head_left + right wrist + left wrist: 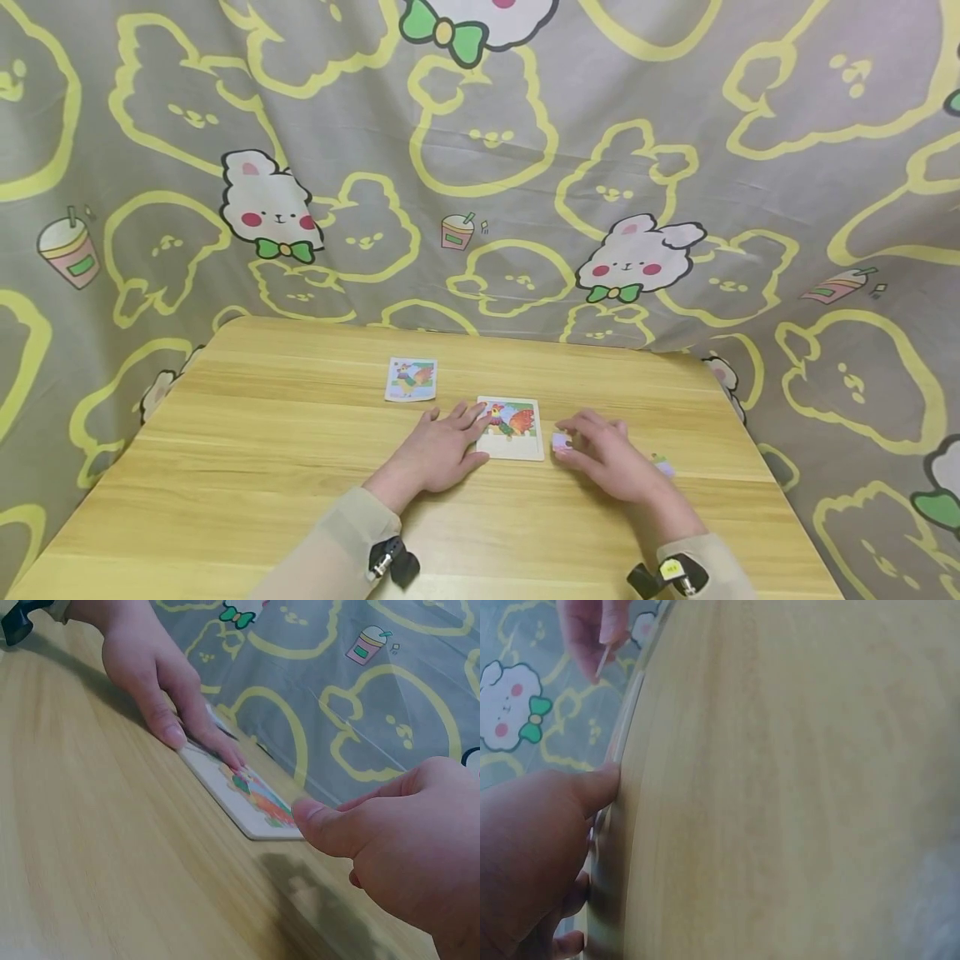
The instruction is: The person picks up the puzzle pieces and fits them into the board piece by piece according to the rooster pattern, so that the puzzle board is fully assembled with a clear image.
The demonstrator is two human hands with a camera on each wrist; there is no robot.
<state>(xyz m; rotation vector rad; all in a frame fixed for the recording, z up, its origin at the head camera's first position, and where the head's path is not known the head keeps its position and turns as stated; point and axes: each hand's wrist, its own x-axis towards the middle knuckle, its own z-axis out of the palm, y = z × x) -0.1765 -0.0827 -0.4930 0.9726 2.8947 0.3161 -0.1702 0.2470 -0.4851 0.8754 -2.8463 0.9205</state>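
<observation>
A small jigsaw puzzle board point(513, 452) lies on the table, its upper part filled with a colourful rooster picture and a pale bare strip along its near side. My left hand point(442, 450) rests on the board's left side with fingers stretched out; in the right wrist view its thumb point(174, 736) touches the near edge. Just right of the board, my right hand point(603, 454) pinches a lilac and pink puzzle piece point(561, 442) between thumb and fingers. In the left wrist view that piece point(602, 661) appears edge-on, held above the table.
Another puzzle piece point(663, 466) lies on the table point(300, 467) beyond my right wrist, partly hidden. A rooster picture card point(411, 380) lies at the back, left of the board. A patterned curtain point(517, 167) hangs behind the table's far edge.
</observation>
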